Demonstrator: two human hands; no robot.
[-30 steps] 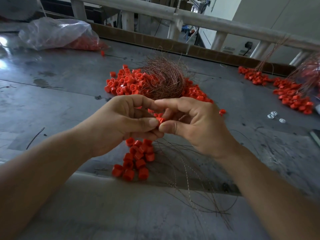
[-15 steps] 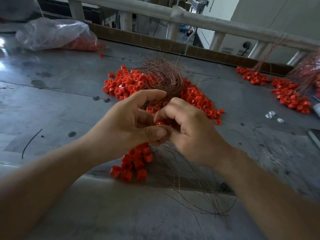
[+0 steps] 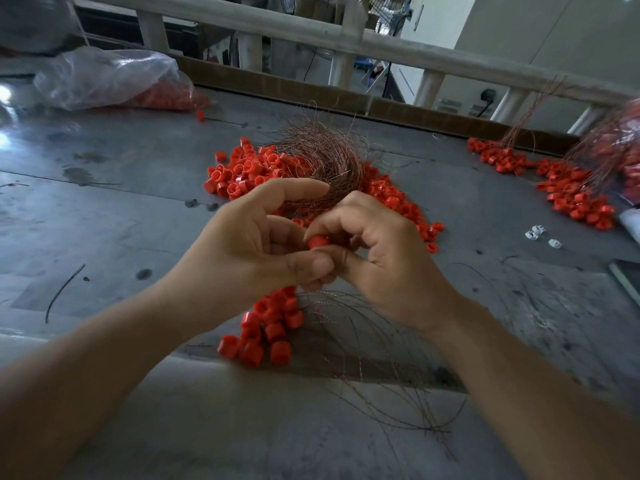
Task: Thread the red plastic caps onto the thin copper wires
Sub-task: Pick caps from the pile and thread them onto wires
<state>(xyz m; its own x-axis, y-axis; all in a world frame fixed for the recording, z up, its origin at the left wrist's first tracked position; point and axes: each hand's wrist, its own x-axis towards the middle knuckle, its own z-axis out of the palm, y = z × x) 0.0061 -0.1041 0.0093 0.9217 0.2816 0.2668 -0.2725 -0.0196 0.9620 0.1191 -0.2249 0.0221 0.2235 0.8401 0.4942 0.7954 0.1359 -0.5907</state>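
Observation:
My left hand point(image 3: 252, 244) and my right hand point(image 3: 377, 258) meet over the middle of the grey table point(image 3: 104, 202). Between their fingertips sits one red plastic cap point(image 3: 318, 242), pinched by the right fingers, with my left thumb against them just below it. Thin copper wires point(image 3: 363, 344) trail from under the hands toward the near edge. A bunch of threaded red caps point(image 3: 270, 327) hangs below my left hand. Behind the hands lies a tangle of copper wire point(image 3: 322, 161) on a pile of loose red caps point(image 3: 242, 171).
A clear plastic bag of red caps point(image 3: 114, 81) lies at the back left. More caps with wires point(image 3: 568, 188) are spread at the right, beside small white pieces point(image 3: 540, 235). A railing point(image 3: 346, 39) runs along the far edge. A dark flat object point(image 3: 627, 275) sits at the right edge.
Both hands have dropped a little toward me and closed tighter together. The red cap now shows between the fingertips, and the left index finger has lifted away.

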